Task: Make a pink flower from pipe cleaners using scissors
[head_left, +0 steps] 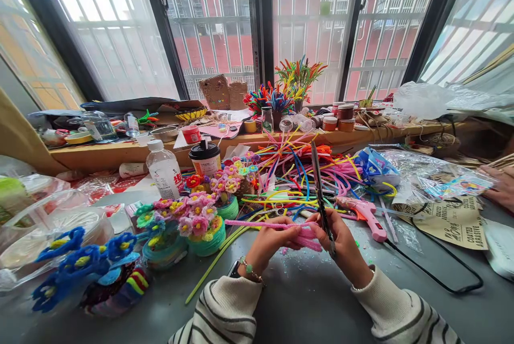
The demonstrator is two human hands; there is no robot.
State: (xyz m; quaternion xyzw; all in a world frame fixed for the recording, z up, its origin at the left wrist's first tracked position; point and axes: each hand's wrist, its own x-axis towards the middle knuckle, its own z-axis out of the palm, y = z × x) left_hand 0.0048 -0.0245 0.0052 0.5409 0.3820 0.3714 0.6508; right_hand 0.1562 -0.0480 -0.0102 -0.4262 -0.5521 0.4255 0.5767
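Note:
My left hand (271, 245) pinches a bundle of pink pipe cleaners (307, 238) folded into loops. One straight pink stem (244, 223) sticks out to the left from it. My right hand (341, 242) is closed around a long dark tool (318, 178) that looks like scissors seen edge-on, its tip pointing up. The fingertips of that hand also touch the right end of the pink bundle. Behind both hands lies a heap of loose coloured pipe cleaners (289, 167). Pink pipe-cleaner flowers (198, 215) in a green pot (206, 237) stand to the left.
A pink glue gun (367, 215) lies right of my hands, its black cord (437, 285) looping over the grey table. Blue flowers (84, 264), a plastic bottle (164, 170) and a lidded cup (204, 157) are at left. Another person's hand (500, 186) shows at the right edge.

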